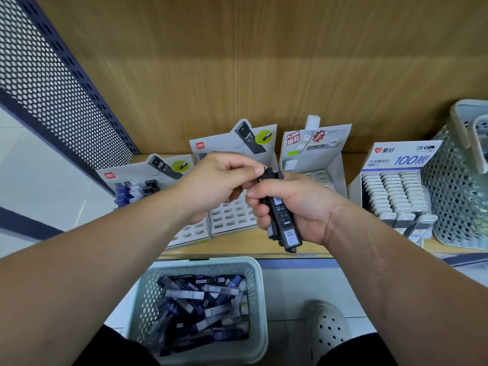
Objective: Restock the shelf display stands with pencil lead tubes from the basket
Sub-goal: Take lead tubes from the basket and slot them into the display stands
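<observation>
Closest to the viewer, on the floor between the person's knees, the basket (206,261) holds a loose heap of lead tubes (203,310), dark blue, grey and black mixed. Above it, in front of the shelf (237,250), the right hand (298,207) has its fingers curled round a bundle of black tubes (284,225), held roughly upright. The left hand (216,180) pinches the top end of one tube of that bundle between thumb and forefinger. How many tubes the bundle counts cannot be told, as the fingers cover part of it.

Step in hand, by my judgement: drawing a single tube off the bundle for placing. The middle display stand (229,216), marked HB 0.7, shows many empty slots directly behind the hands. The left stand (148,187) is partly filled; the right-most stand (393,191) appears full.

The next move calls for freeing the one tube without loosening the rest, then seating it in an empty slot of the matching grade.
</observation>
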`<act>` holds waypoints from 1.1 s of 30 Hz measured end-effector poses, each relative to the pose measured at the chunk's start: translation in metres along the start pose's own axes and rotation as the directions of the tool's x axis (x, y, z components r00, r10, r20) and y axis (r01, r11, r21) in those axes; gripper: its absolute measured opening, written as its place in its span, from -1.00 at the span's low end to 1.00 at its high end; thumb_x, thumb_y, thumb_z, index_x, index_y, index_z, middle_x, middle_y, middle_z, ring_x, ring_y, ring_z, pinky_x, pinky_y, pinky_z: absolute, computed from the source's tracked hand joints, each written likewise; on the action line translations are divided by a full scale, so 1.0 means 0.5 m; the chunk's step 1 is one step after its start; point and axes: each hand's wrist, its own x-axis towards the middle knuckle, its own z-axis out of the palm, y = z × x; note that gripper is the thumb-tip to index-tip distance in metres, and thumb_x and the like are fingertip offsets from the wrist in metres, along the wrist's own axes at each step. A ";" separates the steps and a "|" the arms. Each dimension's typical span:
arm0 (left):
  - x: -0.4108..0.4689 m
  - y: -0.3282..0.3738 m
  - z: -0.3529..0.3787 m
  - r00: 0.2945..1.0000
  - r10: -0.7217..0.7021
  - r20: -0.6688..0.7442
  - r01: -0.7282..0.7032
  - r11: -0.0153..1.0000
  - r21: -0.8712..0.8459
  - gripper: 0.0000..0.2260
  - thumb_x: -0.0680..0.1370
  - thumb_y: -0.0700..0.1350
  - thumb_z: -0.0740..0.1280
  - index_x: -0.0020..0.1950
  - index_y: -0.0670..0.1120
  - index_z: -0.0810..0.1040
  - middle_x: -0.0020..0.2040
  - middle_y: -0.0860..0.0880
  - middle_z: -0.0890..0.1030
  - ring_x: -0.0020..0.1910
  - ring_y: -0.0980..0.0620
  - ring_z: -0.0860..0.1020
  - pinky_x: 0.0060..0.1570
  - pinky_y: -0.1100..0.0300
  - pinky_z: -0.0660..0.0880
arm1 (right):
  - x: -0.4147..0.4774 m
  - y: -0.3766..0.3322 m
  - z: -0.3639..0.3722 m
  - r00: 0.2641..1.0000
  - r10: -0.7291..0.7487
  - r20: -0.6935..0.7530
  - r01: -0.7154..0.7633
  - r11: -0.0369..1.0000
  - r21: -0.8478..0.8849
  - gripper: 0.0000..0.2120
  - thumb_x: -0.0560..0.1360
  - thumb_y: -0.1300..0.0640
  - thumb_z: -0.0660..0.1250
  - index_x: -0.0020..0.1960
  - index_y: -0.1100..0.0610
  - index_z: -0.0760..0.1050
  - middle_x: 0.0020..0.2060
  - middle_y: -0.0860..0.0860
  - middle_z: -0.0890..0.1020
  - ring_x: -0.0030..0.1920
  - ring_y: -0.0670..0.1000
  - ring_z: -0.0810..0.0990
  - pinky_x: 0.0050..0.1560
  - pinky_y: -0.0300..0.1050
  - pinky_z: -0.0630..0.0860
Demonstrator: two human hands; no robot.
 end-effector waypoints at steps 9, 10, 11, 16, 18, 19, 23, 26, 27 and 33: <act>-0.024 -0.001 -0.040 1.000 0.001 0.013 0.000 0.999 -0.053 -0.94 0.55 -0.17 0.40 -0.10 -0.08 0.64 -0.40 0.03 0.54 -0.40 0.14 0.44 -0.35 0.27 0.33 | -0.006 0.005 0.032 0.999 0.020 -0.041 -0.021 0.999 -0.035 -0.91 0.56 0.32 0.34 0.03 0.27 0.59 -0.27 0.13 0.62 -0.36 -0.01 0.59 -0.39 -0.18 0.54; -0.024 -0.002 -0.043 1.000 -0.004 0.010 0.004 0.998 -0.055 -0.94 0.56 -0.16 0.39 -0.11 -0.06 0.64 -0.39 0.03 0.55 -0.40 0.13 0.43 -0.37 0.29 0.33 | -0.007 0.003 0.032 0.999 0.017 -0.051 -0.019 0.999 -0.032 -0.91 0.56 0.29 0.35 0.04 0.28 0.60 -0.26 0.13 0.65 -0.34 -0.01 0.63 -0.36 -0.17 0.58; -0.023 -0.002 -0.047 1.000 -0.006 0.011 0.006 0.998 -0.061 -0.93 0.56 -0.15 0.39 -0.12 -0.05 0.63 -0.37 0.01 0.55 -0.40 0.13 0.42 -0.38 0.29 0.33 | -0.009 0.002 0.031 0.998 0.015 -0.055 -0.016 1.000 -0.024 -0.91 0.56 0.27 0.37 0.02 0.27 0.61 -0.25 0.12 0.68 -0.31 0.00 0.67 -0.32 -0.17 0.63; -0.015 -0.005 -0.064 1.000 -0.016 -0.021 0.013 0.986 -0.167 -0.90 0.58 -0.13 0.35 -0.13 -0.08 0.56 -0.40 -0.02 0.48 -0.43 0.08 0.38 -0.41 0.25 0.29 | -0.013 -0.004 0.032 0.995 0.020 -0.097 -0.015 0.998 0.059 -0.90 0.58 0.21 0.37 0.01 0.21 0.64 -0.16 0.18 0.74 -0.22 0.05 0.75 -0.25 -0.15 0.68; -0.011 -0.006 -0.071 0.998 -0.030 -0.057 0.015 0.967 -0.255 -0.92 0.55 -0.14 0.37 -0.13 -0.11 0.55 -0.36 -0.07 0.48 -0.44 0.08 0.40 -0.45 0.26 0.30 | -0.009 -0.007 0.029 0.991 0.027 -0.132 -0.011 0.993 0.116 -0.90 0.58 0.21 0.36 -0.01 0.23 0.64 -0.14 0.20 0.74 -0.22 0.07 0.75 -0.34 -0.18 0.65; -0.008 -0.007 -0.074 0.996 -0.035 -0.079 0.010 0.953 -0.302 -0.93 0.53 -0.15 0.39 -0.13 -0.12 0.55 -0.34 -0.10 0.48 -0.45 0.08 0.42 -0.47 0.27 0.32 | -0.007 -0.008 0.027 0.989 0.030 -0.148 -0.009 0.990 0.139 -0.89 0.59 0.22 0.36 -0.01 0.24 0.64 -0.13 0.21 0.74 -0.21 0.07 0.75 -0.39 -0.21 0.62; -0.001 -0.002 -0.078 0.981 -0.030 -0.190 -0.052 0.908 -0.415 -0.94 0.55 -0.27 0.36 -0.12 -0.17 0.57 -0.33 -0.11 0.58 -0.43 0.09 0.54 -0.47 0.31 0.47 | -0.003 -0.009 0.019 0.979 0.028 -0.201 0.007 0.985 0.173 -0.88 0.59 0.22 0.36 0.03 0.26 0.63 -0.16 0.20 0.74 -0.28 0.03 0.74 -0.48 -0.31 0.47; -0.001 0.003 -0.084 0.983 -0.013 -0.181 -0.068 0.900 -0.431 -0.91 0.55 -0.31 0.34 -0.14 -0.19 0.56 -0.33 -0.14 0.63 -0.39 0.04 0.61 -0.38 0.27 0.58 | 0.006 -0.005 0.019 0.958 -0.011 -0.286 0.080 0.970 0.231 -0.78 0.59 0.24 0.37 0.20 0.30 0.57 -0.09 0.24 0.74 -0.30 0.01 0.73 -0.49 -0.31 0.46; -0.003 0.003 -0.085 0.987 -0.017 -0.158 -0.052 0.903 -0.427 -0.90 0.55 -0.32 0.33 -0.15 -0.20 0.54 -0.32 -0.15 0.64 -0.39 0.01 0.63 -0.36 0.25 0.60 | 0.010 -0.003 0.017 0.943 -0.031 -0.332 0.115 0.964 0.238 -0.77 0.58 0.26 0.38 0.22 0.30 0.55 -0.05 0.24 0.74 -0.27 0.02 0.74 -0.49 -0.29 0.46; -0.016 -0.005 -0.074 0.993 -0.112 0.024 0.114 0.941 -0.318 -0.87 0.47 -0.28 0.40 -0.22 -0.22 0.47 -0.24 -0.24 0.62 -0.35 -0.05 0.67 -0.38 0.26 0.60 | 0.024 0.001 0.007 0.857 -0.149 -0.493 0.242 0.962 0.129 -0.83 0.56 0.32 0.38 0.14 0.28 0.51 -0.11 0.20 0.74 -0.27 0.04 0.73 -0.44 -0.21 0.48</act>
